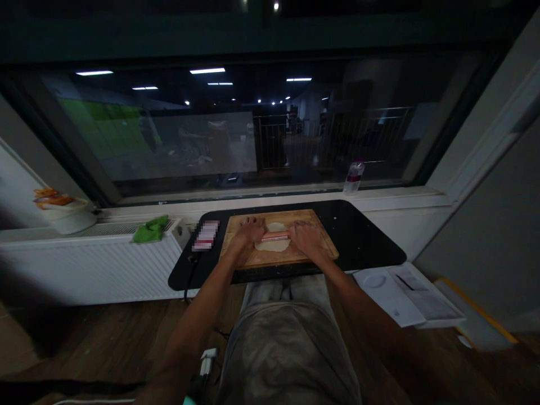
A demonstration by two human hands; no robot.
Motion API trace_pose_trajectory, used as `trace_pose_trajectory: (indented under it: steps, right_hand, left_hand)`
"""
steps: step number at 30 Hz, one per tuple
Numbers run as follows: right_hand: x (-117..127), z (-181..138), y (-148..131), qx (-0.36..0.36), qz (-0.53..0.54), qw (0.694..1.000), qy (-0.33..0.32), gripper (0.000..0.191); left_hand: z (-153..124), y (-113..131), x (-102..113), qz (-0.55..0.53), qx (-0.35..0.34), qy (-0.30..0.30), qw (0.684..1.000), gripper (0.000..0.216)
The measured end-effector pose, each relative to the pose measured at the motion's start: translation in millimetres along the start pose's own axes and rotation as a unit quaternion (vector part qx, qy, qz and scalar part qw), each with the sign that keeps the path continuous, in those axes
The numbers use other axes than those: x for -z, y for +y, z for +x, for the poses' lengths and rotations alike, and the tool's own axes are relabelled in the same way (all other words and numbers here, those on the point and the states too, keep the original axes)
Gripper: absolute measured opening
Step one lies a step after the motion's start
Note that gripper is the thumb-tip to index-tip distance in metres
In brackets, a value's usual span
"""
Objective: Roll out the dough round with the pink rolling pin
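A thin sheet of pale dough (272, 244) lies flat on a wooden cutting board (242, 260). Across the dough runs a short pinkish rolling pin (276, 236) with small print along it. My left hand (252, 229) is closed over its left end, and my right hand (306, 233) over its right end. Both hands rest low over the board, and the ends of the pin are hidden beneath them.
The board sits on a black table (367, 242). A phone (206, 235), its screen blurred, lies at the left. A water bottle (354, 176) stands on the windowsill. A green cloth (151, 229) and a white bowl (70, 215) are on the radiator; an open white box (409, 295) is at right.
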State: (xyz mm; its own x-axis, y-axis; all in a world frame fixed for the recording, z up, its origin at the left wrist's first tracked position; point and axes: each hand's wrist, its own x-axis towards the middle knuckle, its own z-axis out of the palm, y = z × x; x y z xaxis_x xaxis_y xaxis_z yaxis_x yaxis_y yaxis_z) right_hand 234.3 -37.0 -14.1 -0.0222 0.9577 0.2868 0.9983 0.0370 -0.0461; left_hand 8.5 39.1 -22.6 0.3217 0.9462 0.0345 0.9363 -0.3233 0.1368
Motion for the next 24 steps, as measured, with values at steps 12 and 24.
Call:
trace_pose_trajectory:
  steps: [12,24]
  right_hand:
    - [8,-35,-5,-0.015,0.016,0.999,0.031,0.049]
    - [7,-41,-1,0.022,0.006,0.999,0.032,0.045]
  left_hand:
    - [-30,6,3,0.013,-0.008,-0.008,1.0,0.049]
    - [-22,5,-3,0.019,-0.019,0.028,0.999,0.042]
